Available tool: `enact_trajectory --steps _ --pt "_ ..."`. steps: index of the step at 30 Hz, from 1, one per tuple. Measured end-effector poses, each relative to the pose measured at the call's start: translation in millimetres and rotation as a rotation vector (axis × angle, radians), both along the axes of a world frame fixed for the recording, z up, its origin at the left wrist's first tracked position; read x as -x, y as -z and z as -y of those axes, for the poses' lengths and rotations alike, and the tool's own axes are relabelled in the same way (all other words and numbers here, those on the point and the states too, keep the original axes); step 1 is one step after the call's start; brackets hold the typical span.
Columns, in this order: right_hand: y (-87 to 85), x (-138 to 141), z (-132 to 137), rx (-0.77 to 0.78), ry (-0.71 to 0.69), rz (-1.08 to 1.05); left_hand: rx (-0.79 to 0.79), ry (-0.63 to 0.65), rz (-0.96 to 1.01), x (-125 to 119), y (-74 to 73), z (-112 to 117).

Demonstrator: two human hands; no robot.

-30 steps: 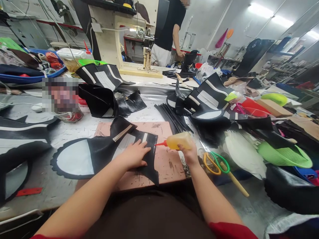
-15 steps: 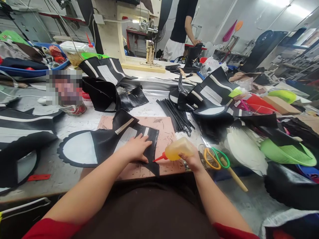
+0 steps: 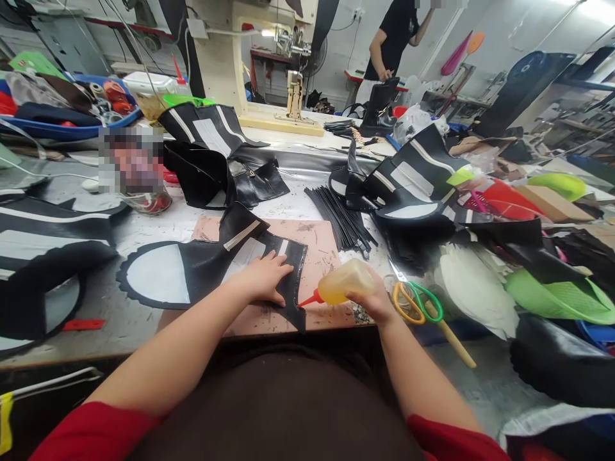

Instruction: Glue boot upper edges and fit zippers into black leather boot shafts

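Note:
A black leather boot upper with pale lining patches and a scalloped toe edge lies flat, partly on a pinkish board. My left hand rests on it, palm down with fingers spread. In my right hand is a clear squeeze bottle of yellow liquid, tilted so that its red nozzle points left. The nozzle tip touches or hovers just over the upper's right edge; I cannot tell which. A shiny line runs along that edge above the tip.
Scissors with orange and green handles and a wooden-handled tool lie right of my right hand. Black strips are bundled beyond the board. More boot uppers are stacked around. Behind stands a sewing machine; a person holds a boot.
The whole view has shifted slightly. The nozzle sits a little higher along the upper's right edge. The person at the back has raised one arm.

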State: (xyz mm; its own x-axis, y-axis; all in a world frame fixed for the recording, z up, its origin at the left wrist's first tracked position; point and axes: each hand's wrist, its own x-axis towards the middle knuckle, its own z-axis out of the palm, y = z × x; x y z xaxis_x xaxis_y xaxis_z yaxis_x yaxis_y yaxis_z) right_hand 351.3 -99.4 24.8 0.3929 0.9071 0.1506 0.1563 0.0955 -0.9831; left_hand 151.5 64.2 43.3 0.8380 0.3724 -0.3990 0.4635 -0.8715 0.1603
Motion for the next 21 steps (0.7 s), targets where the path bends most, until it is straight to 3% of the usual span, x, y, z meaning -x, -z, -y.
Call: enact_trajectory --steps 9,13,18,21 --pt "-4.0 -6 -3 0.057 -0.061 -0.008 0.013 0.001 -0.003 0 -1.2 0" --pt "2.3 -10 5 0.072 -0.058 -0.126 -0.018 -0.001 0.037 4 -0.3 1" --pt "24.0 -1 28 -0.018 0.106 -0.497 -0.254 -0.037 0.217 16 -3.3 21" --pt "36.1 11 36 -0.044 0.197 -0.566 -0.328 -0.112 0.223 21 -4.6 37"
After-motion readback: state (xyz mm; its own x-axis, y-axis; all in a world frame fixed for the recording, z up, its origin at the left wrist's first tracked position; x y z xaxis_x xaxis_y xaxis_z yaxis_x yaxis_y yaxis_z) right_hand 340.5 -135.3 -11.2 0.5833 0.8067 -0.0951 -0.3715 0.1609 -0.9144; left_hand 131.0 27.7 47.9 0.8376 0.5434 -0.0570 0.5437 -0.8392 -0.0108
